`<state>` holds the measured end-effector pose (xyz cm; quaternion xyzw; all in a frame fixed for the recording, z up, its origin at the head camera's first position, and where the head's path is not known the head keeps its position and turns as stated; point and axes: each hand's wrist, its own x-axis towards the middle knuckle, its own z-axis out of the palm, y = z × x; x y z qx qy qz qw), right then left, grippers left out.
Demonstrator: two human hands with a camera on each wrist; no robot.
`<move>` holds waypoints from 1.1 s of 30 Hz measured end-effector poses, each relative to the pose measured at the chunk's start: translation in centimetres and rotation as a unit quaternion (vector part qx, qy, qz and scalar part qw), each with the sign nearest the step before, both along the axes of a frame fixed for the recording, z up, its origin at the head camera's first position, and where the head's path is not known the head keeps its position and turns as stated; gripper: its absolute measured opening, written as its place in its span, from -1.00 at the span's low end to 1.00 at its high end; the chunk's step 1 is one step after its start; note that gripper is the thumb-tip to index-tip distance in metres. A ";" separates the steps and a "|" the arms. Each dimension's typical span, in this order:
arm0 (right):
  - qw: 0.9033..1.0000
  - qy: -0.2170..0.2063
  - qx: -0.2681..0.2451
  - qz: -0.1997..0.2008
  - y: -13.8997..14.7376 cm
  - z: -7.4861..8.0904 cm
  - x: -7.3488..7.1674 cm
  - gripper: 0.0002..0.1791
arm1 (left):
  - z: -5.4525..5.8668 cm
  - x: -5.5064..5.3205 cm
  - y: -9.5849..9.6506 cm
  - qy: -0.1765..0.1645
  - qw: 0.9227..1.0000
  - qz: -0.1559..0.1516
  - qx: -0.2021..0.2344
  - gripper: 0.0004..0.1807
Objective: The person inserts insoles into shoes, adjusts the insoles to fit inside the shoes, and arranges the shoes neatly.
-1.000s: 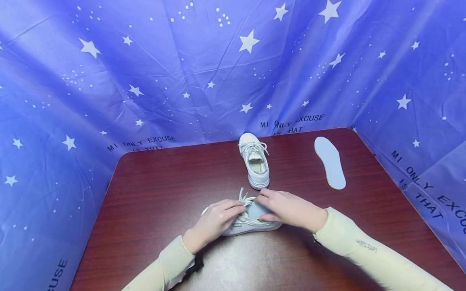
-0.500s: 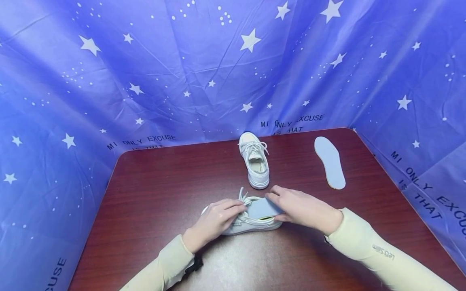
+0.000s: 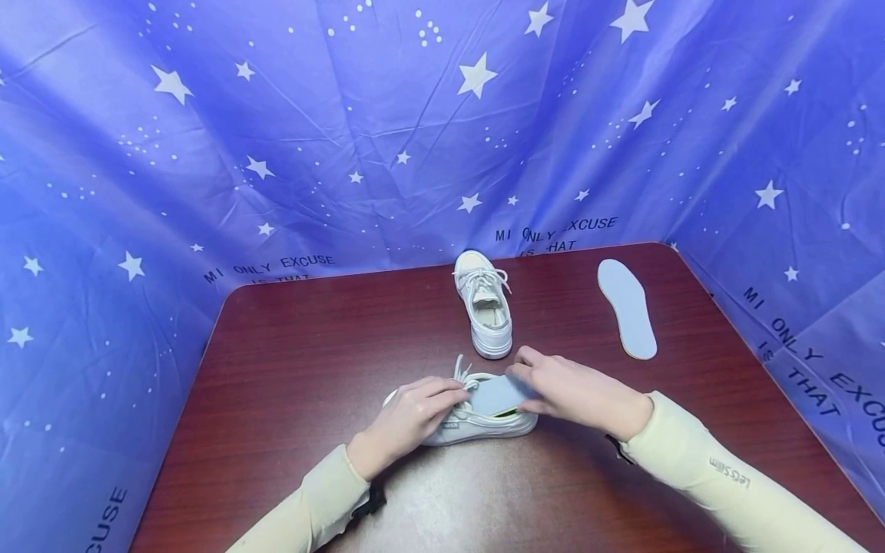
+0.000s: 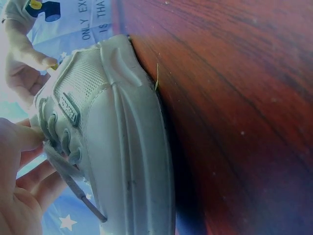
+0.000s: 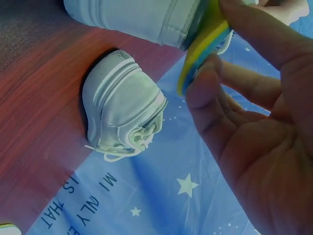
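A white lace-up sneaker (image 3: 480, 435) lies across the table before me, toe to the left, its side filling much of the left wrist view. My left hand (image 3: 418, 415) holds it at the tongue and laces, fingers and thumb curled there. A grey-topped insole (image 3: 492, 394) sits partly inside, its front part hidden under the laces and its heel end raised above the opening. At that heel end my right hand (image 3: 577, 390) pinches the insole between thumb and fingers. The right wrist view shows the yellow and blue underside of the insole (image 5: 199, 48) sticking out beyond the heel.
A second white sneaker (image 3: 492, 339) stands behind the first, toe toward the back edge. Another light grey insole (image 3: 628, 307) lies flat at the back right of the dark red table (image 3: 311, 346). A blue star-printed curtain (image 3: 387, 100) hangs around the table.
My right hand has shifted a little to the right along the insole toward its heel end, so more of the grey top shows. The left hand keeps its hold on the sneaker.
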<state>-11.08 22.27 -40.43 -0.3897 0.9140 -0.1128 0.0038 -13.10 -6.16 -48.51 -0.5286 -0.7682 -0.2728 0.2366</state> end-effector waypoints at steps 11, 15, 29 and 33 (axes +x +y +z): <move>1.000 -0.018 -0.021 -0.005 0.2 -0.1 -0.3 -0.65 | -0.1 0.0 0.0 0.010 1.000 0.000 0.008 -0.72; 0.999 -0.026 -0.026 -0.018 0.3 -0.2 -0.2 -0.62 | -0.1 0.0 0.1 0.011 1.000 -0.003 0.014 -0.69; 0.999 0.040 0.019 -0.016 0.3 0.1 -0.2 -0.60 | -0.1 -0.1 0.2 0.014 1.000 -0.004 0.018 -0.68; 1.000 0.027 0.010 -0.004 0.4 -0.1 -0.4 -0.64 | 0.0 -0.1 0.2 0.013 1.000 -0.003 0.018 -0.68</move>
